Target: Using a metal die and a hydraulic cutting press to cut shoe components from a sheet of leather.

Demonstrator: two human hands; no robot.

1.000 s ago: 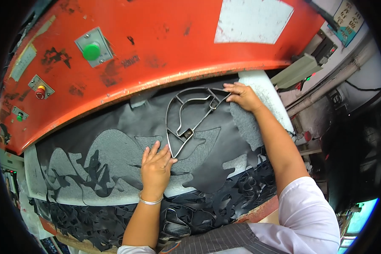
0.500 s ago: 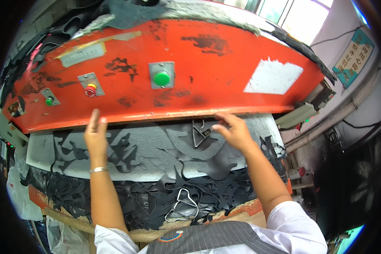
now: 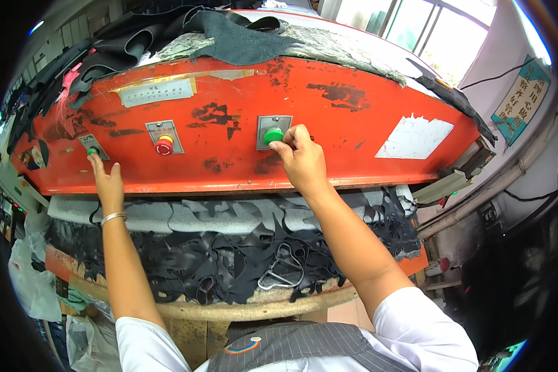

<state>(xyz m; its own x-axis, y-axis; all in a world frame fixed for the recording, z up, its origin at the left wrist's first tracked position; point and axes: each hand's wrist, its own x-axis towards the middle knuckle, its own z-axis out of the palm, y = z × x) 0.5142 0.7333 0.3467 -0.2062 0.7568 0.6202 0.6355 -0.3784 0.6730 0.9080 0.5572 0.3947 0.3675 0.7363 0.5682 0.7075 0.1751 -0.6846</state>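
Observation:
A big red press head [image 3: 353,105] fills the view above a bed of grey and black sheet material [image 3: 229,223]. My left hand [image 3: 107,180] reaches up with a fingertip on a small green button [image 3: 92,150] at the head's left end. My right hand [image 3: 301,160] is loosely curled, its fingers touching a larger green button [image 3: 273,135] near the middle. Between them sits a red mushroom button [image 3: 163,146] that neither hand touches. A metal cutting die [image 3: 281,268] lies on the black offcuts at the front of the bed.
Black cut-out scrap [image 3: 186,266] hangs over the bed's worn front edge. Dark fabric pieces [image 3: 229,37] are heaped on top of the press head. A white patch [image 3: 413,137] is stuck on its right side. Plastic bags [image 3: 34,279] hang at the lower left.
Both hands have risen from the sheet material under the head to the two green buttons on its front face. The view has tilted up, showing more of the press head's top.

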